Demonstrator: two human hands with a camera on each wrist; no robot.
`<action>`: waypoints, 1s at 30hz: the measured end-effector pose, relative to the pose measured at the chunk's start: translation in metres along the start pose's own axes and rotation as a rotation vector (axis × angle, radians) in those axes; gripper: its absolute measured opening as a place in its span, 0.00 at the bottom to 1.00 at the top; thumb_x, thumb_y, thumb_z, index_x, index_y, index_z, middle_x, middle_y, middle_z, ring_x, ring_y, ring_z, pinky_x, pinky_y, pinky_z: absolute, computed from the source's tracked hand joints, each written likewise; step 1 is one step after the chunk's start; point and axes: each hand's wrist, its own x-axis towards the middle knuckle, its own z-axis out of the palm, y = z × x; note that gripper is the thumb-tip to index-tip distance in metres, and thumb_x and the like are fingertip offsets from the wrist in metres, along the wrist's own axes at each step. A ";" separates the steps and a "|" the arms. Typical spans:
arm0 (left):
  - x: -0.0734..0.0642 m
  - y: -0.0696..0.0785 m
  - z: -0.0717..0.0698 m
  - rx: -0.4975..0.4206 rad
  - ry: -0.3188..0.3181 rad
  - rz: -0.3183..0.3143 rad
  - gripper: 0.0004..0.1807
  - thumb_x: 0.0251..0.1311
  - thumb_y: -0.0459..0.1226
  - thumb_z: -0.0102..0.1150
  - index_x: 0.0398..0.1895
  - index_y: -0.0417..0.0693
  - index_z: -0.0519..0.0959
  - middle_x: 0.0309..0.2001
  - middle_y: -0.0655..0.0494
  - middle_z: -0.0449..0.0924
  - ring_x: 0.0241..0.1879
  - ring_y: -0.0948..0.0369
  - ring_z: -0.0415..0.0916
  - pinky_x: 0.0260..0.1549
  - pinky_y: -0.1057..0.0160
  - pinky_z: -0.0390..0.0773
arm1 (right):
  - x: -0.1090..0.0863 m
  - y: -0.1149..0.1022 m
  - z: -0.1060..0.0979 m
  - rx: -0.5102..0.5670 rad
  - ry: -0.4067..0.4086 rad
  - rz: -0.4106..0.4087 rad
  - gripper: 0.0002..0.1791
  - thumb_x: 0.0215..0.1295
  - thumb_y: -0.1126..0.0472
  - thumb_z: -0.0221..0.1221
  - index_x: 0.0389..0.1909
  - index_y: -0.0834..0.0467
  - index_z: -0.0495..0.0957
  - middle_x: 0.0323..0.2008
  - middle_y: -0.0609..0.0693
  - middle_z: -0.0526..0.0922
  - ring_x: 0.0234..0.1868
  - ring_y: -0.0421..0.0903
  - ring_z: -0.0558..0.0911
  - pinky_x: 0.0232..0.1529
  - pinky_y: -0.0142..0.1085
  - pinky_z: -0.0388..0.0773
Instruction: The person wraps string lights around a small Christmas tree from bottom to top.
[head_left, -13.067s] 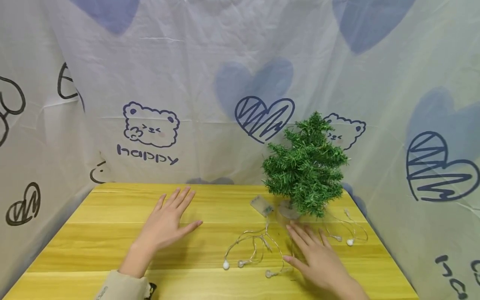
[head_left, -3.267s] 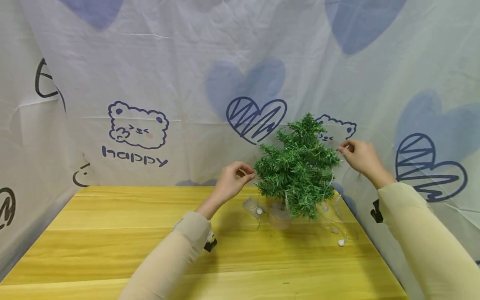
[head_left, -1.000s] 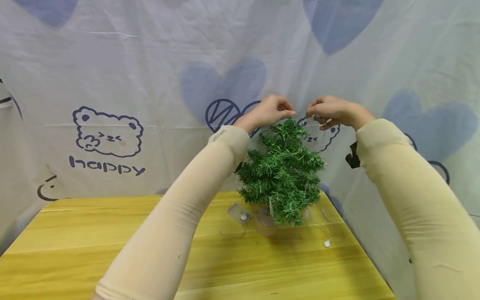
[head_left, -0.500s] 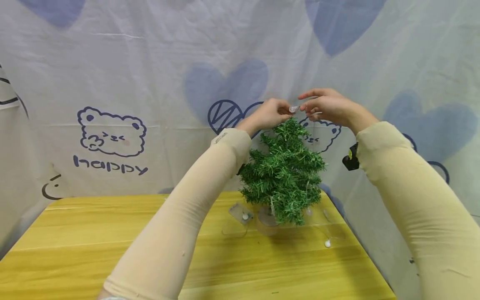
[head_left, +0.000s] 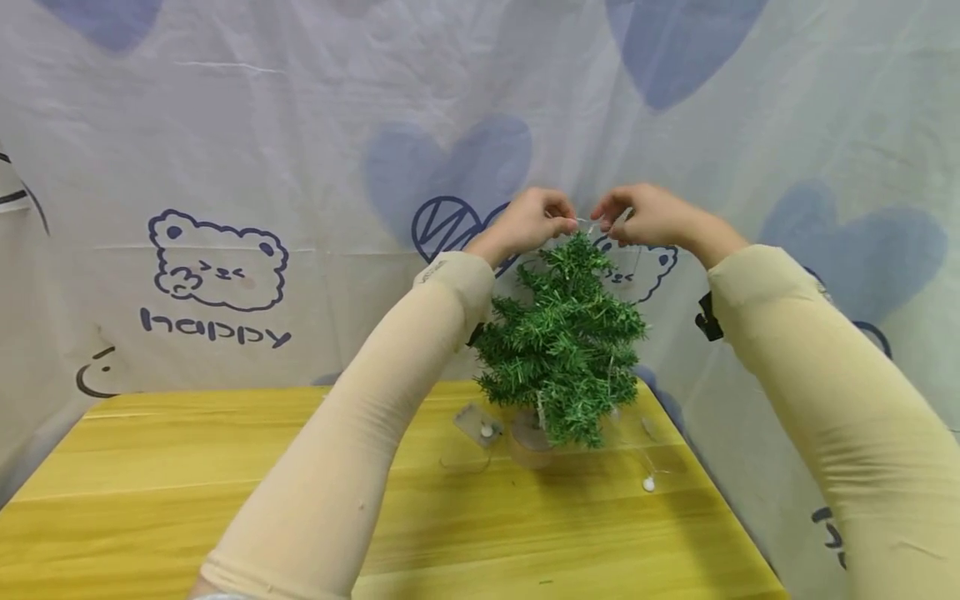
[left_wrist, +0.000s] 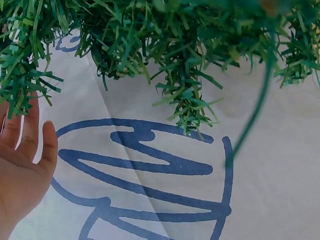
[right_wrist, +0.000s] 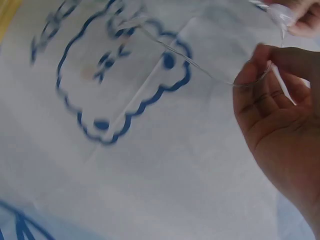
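Up from the sides of the tree (head_left: pixel 562 342), where an earlier frame has them, the left hand (head_left: pixel 523 220) and right hand (head_left: pixel 654 218) now face each other just above its tip. On the desk (head_left: pixel 150 483), near the right side, the tree stands upright on a pale base (head_left: pixel 529 450); it looks light, so any pull is best kept gentle. The left hand's fingers are closed in a pinch at one end of a thin wire (right_wrist: pixel 200 68). The right hand's fingers bend inward, thumb close to forefinger, with the wire running between; how firmly they grip it, I cannot tell. What looks like a battery box (head_left: pixel 471 421) lies near the base, and enough slack should stay that it does not drag. From the right fingers the wire trails off loosely: better to feed it round the topmost needles than to tug it. Smallest, a clear bulb (right_wrist: pixel 281 15) sits at the left fingertips; keeping it steady there while the wire is seated among the needles seems the sound way.
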 end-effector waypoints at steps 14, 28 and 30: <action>-0.013 -0.020 -0.015 0.000 0.082 -0.035 0.12 0.78 0.39 0.55 0.51 0.39 0.81 0.50 0.40 0.83 0.47 0.44 0.80 0.35 0.59 0.73 | -0.024 0.036 -0.010 -0.099 -0.081 0.089 0.20 0.83 0.62 0.44 0.65 0.69 0.73 0.46 0.62 0.85 0.31 0.50 0.77 0.34 0.42 0.78; -0.033 -0.043 -0.023 0.076 0.144 -0.121 0.12 0.79 0.43 0.55 0.53 0.47 0.82 0.48 0.50 0.84 0.41 0.57 0.77 0.38 0.59 0.74 | -0.031 0.028 -0.025 -0.041 -0.174 0.213 0.28 0.79 0.46 0.57 0.65 0.65 0.71 0.36 0.51 0.87 0.16 0.40 0.64 0.21 0.35 0.65; -0.035 -0.045 -0.022 0.093 0.150 -0.133 0.12 0.78 0.44 0.55 0.52 0.49 0.82 0.48 0.52 0.84 0.42 0.58 0.78 0.40 0.58 0.75 | -0.033 0.030 -0.028 -0.047 -0.187 0.220 0.31 0.77 0.45 0.60 0.68 0.64 0.69 0.39 0.51 0.87 0.16 0.41 0.64 0.21 0.35 0.66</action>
